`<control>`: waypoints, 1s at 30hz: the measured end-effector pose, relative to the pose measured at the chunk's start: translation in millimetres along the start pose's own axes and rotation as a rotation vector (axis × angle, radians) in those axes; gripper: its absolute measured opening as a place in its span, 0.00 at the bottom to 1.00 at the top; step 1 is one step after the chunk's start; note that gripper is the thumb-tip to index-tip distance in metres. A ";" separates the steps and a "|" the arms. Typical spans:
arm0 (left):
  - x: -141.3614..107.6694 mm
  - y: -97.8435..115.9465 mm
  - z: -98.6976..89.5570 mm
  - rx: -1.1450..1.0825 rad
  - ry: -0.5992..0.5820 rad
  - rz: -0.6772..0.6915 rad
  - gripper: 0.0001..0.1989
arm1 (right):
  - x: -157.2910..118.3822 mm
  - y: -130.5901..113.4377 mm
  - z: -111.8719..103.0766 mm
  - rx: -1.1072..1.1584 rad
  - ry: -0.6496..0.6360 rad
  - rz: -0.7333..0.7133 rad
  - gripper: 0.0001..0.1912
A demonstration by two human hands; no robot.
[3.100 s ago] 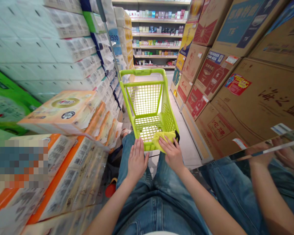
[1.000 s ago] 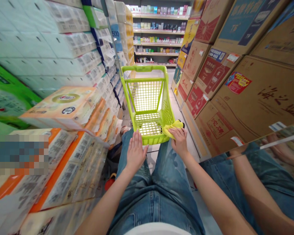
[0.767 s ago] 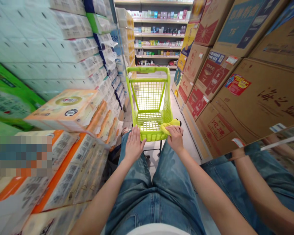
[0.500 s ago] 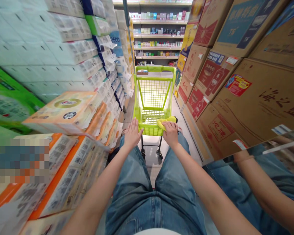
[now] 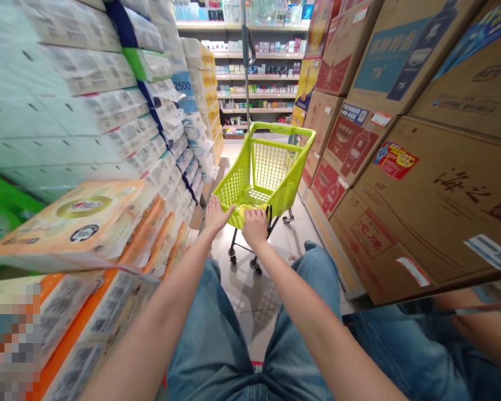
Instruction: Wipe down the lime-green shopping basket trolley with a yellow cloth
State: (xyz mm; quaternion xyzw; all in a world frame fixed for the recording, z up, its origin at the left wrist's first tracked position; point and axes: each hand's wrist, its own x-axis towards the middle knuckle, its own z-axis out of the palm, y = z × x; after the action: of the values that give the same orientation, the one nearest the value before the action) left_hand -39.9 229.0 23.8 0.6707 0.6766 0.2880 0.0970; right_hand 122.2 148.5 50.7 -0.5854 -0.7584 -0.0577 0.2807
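A lime-green shopping cart [image 5: 275, 161] with black legs and casters stands in the aisle before me, turned at an angle. My left hand [image 5: 217, 216] lies with fingers stretched out against the near left corner of its basket. At the near edge, my right hand [image 5: 254, 227] is closed on a yellow cloth [image 5: 242, 210], pressing it to the rim. Most of the cloth is hidden under the fingers. The basket's visible part shows only its green lattice.
Stacked tissue packs [image 5: 108, 128] line the left side, with an orange tissue pack [image 5: 83, 209] jutting out nearby. Cardboard cartons [image 5: 438, 217] rise on the right above a reflective panel [image 5: 401, 345]. Shelves of small goods [image 5: 254, 89] stand at the far end, behind a thin pole [image 5: 246, 67].
The cart has swung from facing straight to an angle, its far end now pointing right. Both hands have shifted left with its near edge, and the right still holds the cloth.
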 end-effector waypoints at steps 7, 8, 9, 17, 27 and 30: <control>1.9 -0.1 21.8 -0.130 0.008 -0.098 0.39 | 2.7 -24.4 4.0 0.030 -0.029 -0.033 0.18; 1.7 -2.1 20.8 -0.144 0.011 -0.104 0.38 | 0.5 -26.4 3.9 0.035 -0.036 -0.047 0.19; 1.7 -4.7 18.8 -0.156 0.014 -0.105 0.38 | -2.0 -27.7 3.8 0.040 -0.042 -0.067 0.19; 12.6 -38.1 -9.9 -0.168 -0.044 -0.043 0.40 | -14.3 -7.9 -10.3 0.071 -0.064 -0.367 0.21; 10.4 -75.4 -47.8 -0.193 -0.137 0.050 0.39 | -2.9 44.4 -45.8 0.063 -0.105 -0.345 0.26; 6.6 -84.8 -52.6 -0.202 -0.143 0.051 0.39 | -9.2 34.5 -41.3 0.091 -0.086 -0.337 0.26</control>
State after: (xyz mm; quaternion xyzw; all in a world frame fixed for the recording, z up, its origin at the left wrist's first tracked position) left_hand -139.8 227.3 24.3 0.6933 0.6182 0.3085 0.2048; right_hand 170.2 134.1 72.4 -0.4385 -0.8590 -0.0446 0.2604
